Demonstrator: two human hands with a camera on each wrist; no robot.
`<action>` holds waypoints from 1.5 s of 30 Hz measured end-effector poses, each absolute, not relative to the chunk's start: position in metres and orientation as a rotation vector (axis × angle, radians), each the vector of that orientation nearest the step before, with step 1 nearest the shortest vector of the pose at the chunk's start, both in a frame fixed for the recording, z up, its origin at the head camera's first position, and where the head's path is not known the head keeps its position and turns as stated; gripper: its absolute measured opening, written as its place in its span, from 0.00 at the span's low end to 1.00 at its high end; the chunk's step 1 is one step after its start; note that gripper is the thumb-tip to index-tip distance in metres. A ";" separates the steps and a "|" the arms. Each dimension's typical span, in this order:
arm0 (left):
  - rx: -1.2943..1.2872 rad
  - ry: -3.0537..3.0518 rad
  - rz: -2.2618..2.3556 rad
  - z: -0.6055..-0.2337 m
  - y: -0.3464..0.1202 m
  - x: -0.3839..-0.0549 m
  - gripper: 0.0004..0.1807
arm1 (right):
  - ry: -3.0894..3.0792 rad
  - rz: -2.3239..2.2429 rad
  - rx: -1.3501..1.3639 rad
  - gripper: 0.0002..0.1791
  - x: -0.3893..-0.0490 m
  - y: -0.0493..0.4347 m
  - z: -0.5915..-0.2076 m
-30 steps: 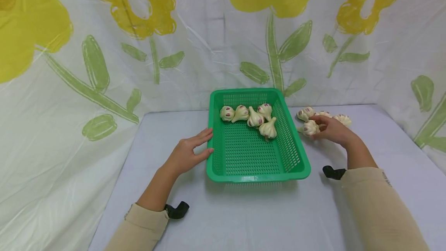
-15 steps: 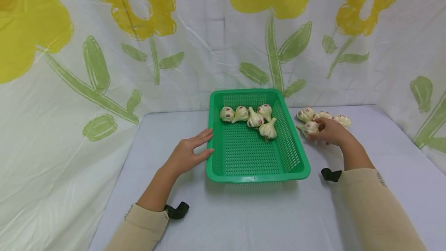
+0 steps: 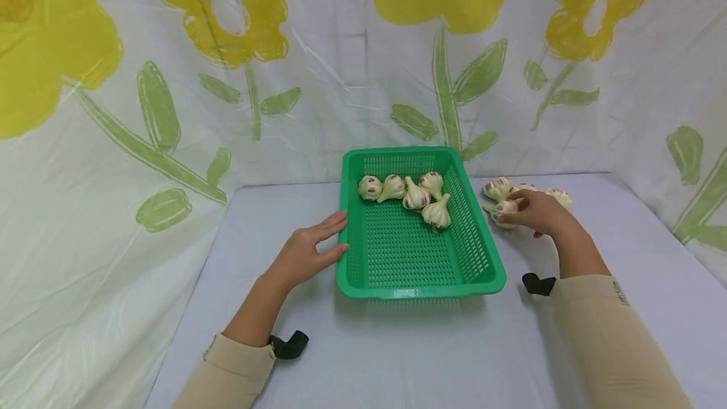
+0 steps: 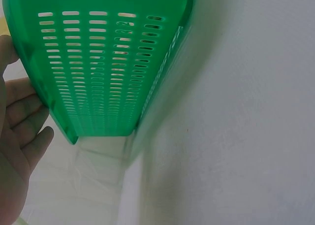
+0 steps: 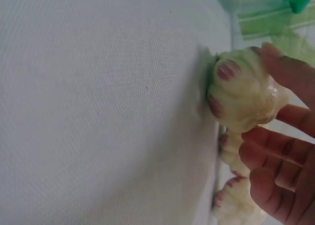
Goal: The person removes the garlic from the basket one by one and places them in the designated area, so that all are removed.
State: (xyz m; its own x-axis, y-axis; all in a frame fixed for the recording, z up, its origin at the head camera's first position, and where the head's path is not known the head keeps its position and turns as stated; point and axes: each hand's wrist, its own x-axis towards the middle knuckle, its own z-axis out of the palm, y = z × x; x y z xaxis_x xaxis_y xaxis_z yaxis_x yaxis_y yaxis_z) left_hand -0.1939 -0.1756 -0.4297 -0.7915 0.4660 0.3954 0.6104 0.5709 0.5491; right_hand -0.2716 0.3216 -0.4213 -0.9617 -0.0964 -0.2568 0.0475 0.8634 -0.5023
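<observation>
A green plastic basket [image 3: 420, 293] stands on the table, with several garlic bulbs [image 3: 417, 196] toward its far end. My left hand [image 3: 303, 251] rests its extended fingertips and thumb against the basket's left rim; in the left wrist view its fingers lie along the edge of the slotted wall. Right of the basket, my right hand [image 3: 542, 213] pinches a garlic bulb [image 5: 241, 92] with purple patches between thumb and index finger. The other fingers bend loosely below it. The bulb appears to be still at the tabletop. Part of it is hidden by the fingers.
More garlic bulbs [image 3: 496, 189] lie on the table around the right hand, partly covered by it. A white sheet [image 3: 307, 118] with painted yellow flowers hangs behind the table [image 3: 397, 358]. Black wrist-worn pieces [image 3: 289, 344] stick out at both sleeves.
My right hand has shifted slightly toward me, and its thumb and index finger have closed onto the nearest garlic bulb. The left hand and basket stay put.
</observation>
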 end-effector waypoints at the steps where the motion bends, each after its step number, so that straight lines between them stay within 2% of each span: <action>1: -0.903 -2.595 -1.028 -0.430 -0.176 -0.194 0.28 | 2.763 -0.751 -0.037 0.46 -0.272 0.321 -0.421; 34: -0.927 -2.577 -1.036 -0.431 -0.176 -0.193 0.29 | 2.760 -0.715 -0.110 0.46 -0.271 0.322 -0.401; 45: -0.925 -2.579 -1.031 -0.431 -0.177 -0.195 0.29 | 2.775 -0.531 -0.286 0.40 -0.284 0.308 -0.350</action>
